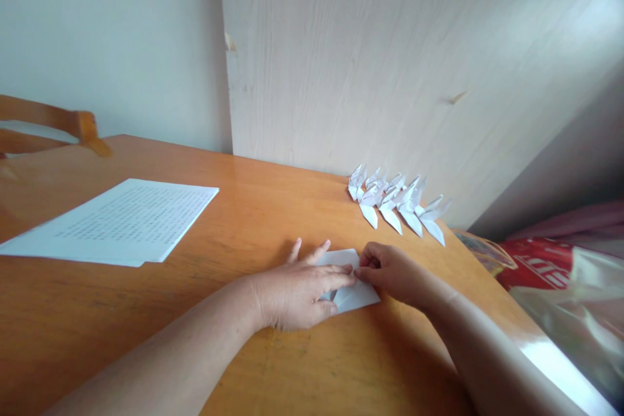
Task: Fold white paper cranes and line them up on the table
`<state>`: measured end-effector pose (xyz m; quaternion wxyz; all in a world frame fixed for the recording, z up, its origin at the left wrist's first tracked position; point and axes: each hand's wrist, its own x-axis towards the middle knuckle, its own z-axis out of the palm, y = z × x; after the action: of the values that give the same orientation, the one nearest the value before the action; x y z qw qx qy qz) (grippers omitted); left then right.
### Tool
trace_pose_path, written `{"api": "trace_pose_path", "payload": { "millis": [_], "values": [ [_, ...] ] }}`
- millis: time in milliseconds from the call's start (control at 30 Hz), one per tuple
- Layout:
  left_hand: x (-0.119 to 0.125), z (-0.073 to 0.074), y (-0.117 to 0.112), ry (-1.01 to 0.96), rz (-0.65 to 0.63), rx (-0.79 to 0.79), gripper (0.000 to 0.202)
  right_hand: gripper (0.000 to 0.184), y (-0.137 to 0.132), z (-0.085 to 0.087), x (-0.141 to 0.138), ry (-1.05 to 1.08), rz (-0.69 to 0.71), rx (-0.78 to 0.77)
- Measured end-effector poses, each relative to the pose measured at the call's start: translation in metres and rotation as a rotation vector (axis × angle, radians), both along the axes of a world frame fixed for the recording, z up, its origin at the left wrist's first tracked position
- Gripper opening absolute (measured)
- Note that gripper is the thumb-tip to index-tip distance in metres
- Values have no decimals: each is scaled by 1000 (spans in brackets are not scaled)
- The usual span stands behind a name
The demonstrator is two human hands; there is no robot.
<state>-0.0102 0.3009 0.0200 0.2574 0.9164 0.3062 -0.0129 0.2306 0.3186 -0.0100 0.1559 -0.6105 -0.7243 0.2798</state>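
A small folded sheet of white paper lies on the wooden table in front of me. My left hand rests flat across its left part, fingers spread and pressing down. At the paper's right side, my right hand has its fingers curled, with thumb and forefinger pinched at a fold near my left fingertips. The palm-side fingers of the right hand are partly hidden. Beyond the hands, several folded white paper figures with pointed tips stand in two rows.
A stack of printed paper sheets lies on the left of the table. A wooden chair stands at the far left. A pale board rises behind the table. Red and clear plastic bags are beyond the right edge.
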Motion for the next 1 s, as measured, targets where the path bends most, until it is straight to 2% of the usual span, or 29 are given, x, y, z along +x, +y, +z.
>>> {"api": "trace_pose_path", "payload": {
  "millis": [300, 467, 600, 700, 833, 1000],
  "values": [
    [0, -3, 4, 38, 2, -15, 59, 8, -8, 8, 6, 96, 65, -43],
    [0, -2, 4, 40, 2, -8, 58, 9, -17, 17, 4, -22, 88, -37],
    [1, -1, 4, 39, -1, -11, 58, 16, -25, 18, -7, -160, 89, 48],
    [1, -1, 4, 41, -2, -1, 59, 25, -28, 18, -13, -235, 69, 57],
    [1, -2, 5, 43, -10, 2, 59, 29, -30, 19, -17, -269, 55, 40],
    [1, -2, 5, 52, -10, -5, 60, 24, -26, 17, -15, -267, 48, 34]
  ]
}}
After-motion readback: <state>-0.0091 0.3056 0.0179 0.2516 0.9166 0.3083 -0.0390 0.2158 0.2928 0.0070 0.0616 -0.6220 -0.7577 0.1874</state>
